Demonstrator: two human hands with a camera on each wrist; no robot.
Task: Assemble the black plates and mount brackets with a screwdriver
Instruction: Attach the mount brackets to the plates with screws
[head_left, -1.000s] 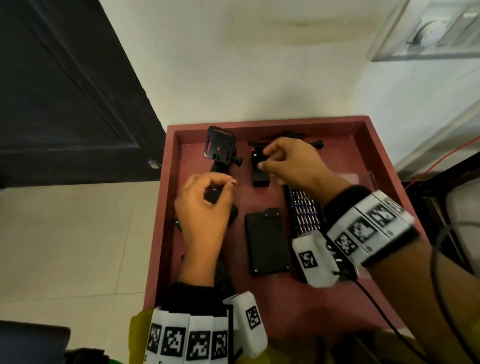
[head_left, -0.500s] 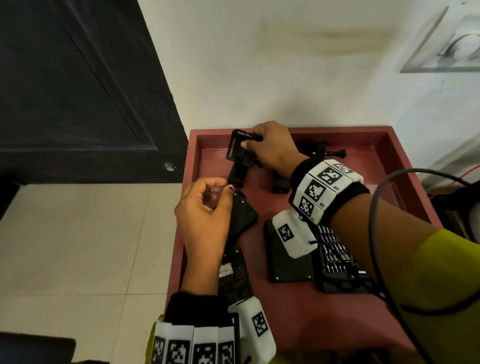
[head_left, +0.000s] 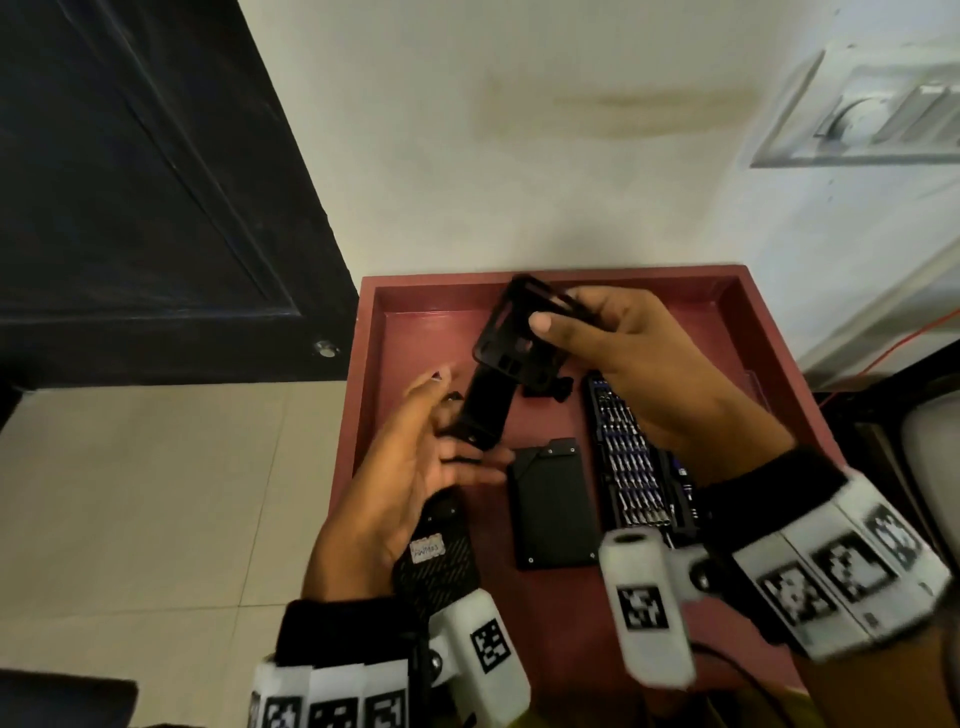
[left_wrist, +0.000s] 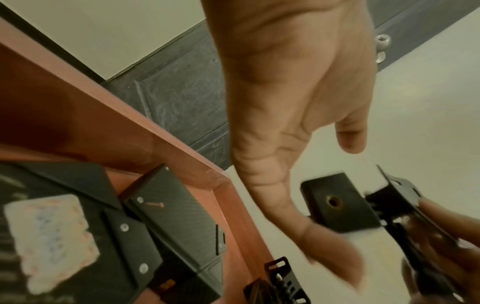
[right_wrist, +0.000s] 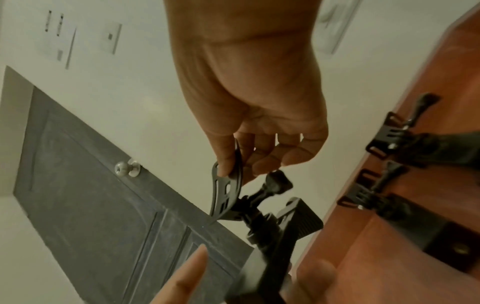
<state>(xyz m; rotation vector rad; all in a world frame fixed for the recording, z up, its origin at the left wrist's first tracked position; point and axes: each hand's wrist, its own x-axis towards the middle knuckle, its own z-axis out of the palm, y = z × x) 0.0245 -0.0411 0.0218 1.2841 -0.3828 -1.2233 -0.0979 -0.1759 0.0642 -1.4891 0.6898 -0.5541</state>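
Right hand (head_left: 623, 358) pinches the mount bracket (head_left: 511, 343) by its frame, lifted above the red tray (head_left: 769, 353), so its base block meets the left hand (head_left: 410, 467), fingers relaxed, seemingly to receive it.

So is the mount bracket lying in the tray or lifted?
Lifted: the right hand pinches the mount bracket above the tray.

Dark door (head_left: 145, 197), red tray (head_left: 769, 332)
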